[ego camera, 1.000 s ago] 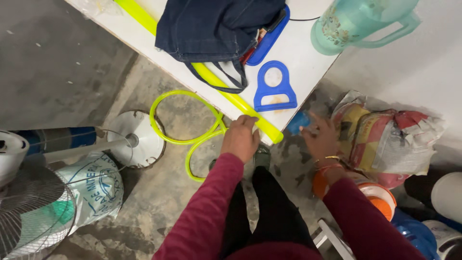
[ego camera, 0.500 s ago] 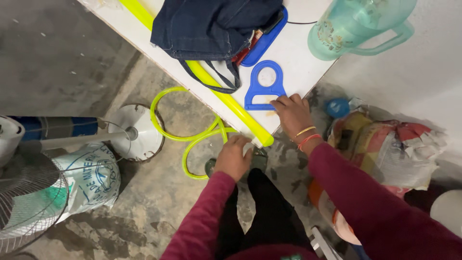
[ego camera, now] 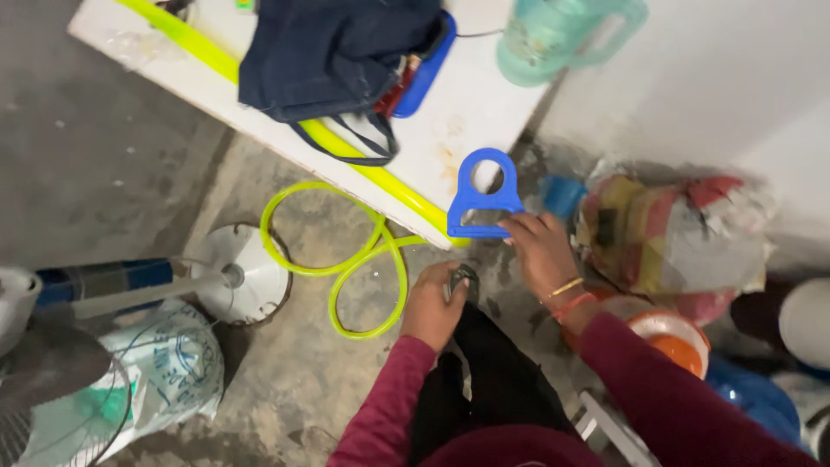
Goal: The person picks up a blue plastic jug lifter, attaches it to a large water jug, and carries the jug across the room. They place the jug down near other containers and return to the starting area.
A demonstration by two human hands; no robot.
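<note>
The left hand (ego camera: 432, 304) is curled around a small dark object (ego camera: 464, 278), too small to identify, held low above the concrete floor (ego camera: 112, 164) just in front of the person's knees. Just right of it, the right hand (ego camera: 540, 251) grips the lower bar of a blue plastic handle piece (ego camera: 484, 197) with a round hole, which lies at the corner of the white tabletop (ego camera: 471, 112). A yellow-green hose (ego camera: 346, 259) loops on the floor just left of the left hand and runs along the tabletop's edge. Right of the right hand sits a crumpled colourful bag (ego camera: 674, 233). Farther left stands a round white fan base (ego camera: 246, 272). Beyond the hands, on the tabletop, lie a dark blue cloth bag (ego camera: 333, 52) and a pale green jug (ego camera: 553, 39).
</note>
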